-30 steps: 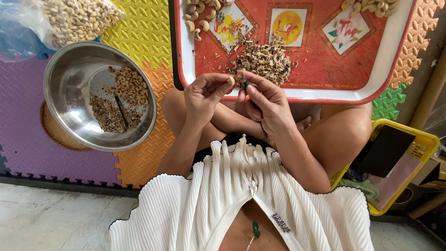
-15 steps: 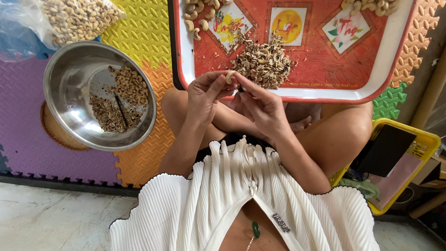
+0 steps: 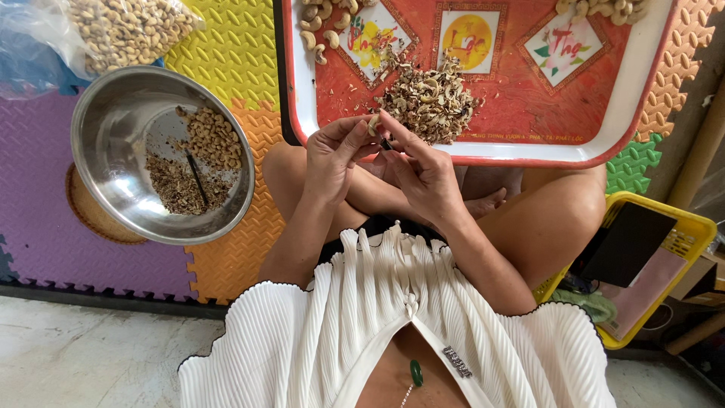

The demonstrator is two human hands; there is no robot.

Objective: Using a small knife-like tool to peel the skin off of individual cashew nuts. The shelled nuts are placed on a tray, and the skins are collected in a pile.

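Observation: the person sits cross-legged on the foam floor mat [image 3: 226, 68], both hands raised together at the near rim of the red tray [image 3: 649, 98].

Left hand [image 3: 332, 155]: fingers curled narrow, thumb and forefinger pinched on a pale cashew nut [image 3: 372, 125]. The nut is held clear of the tray, just short of the pile of skins and broken pieces [image 3: 430, 102].

Right hand [image 3: 423, 170]: fingers bent close, tips touching the nut from the other side. A small dark tool [image 3: 387, 143] shows between the two hands; which hand grips it cannot be told.

Change noted: one second ago the hands were slightly apart, the right forefinger lifted off the nut. Half a second ago they closed together. Now they sit tight on the nut, and a little nearer the tray rim. Judgement: the peeling of this nut is in progress, not finished.

Surroundings: whole cashews [image 3: 321, 26] lie at the tray's far corner. A steel bowl [image 3: 106, 121] with kernels and husk stands well apart to the left, unchanged. A clear bag of nuts [image 3: 124, 26] lies beyond it.
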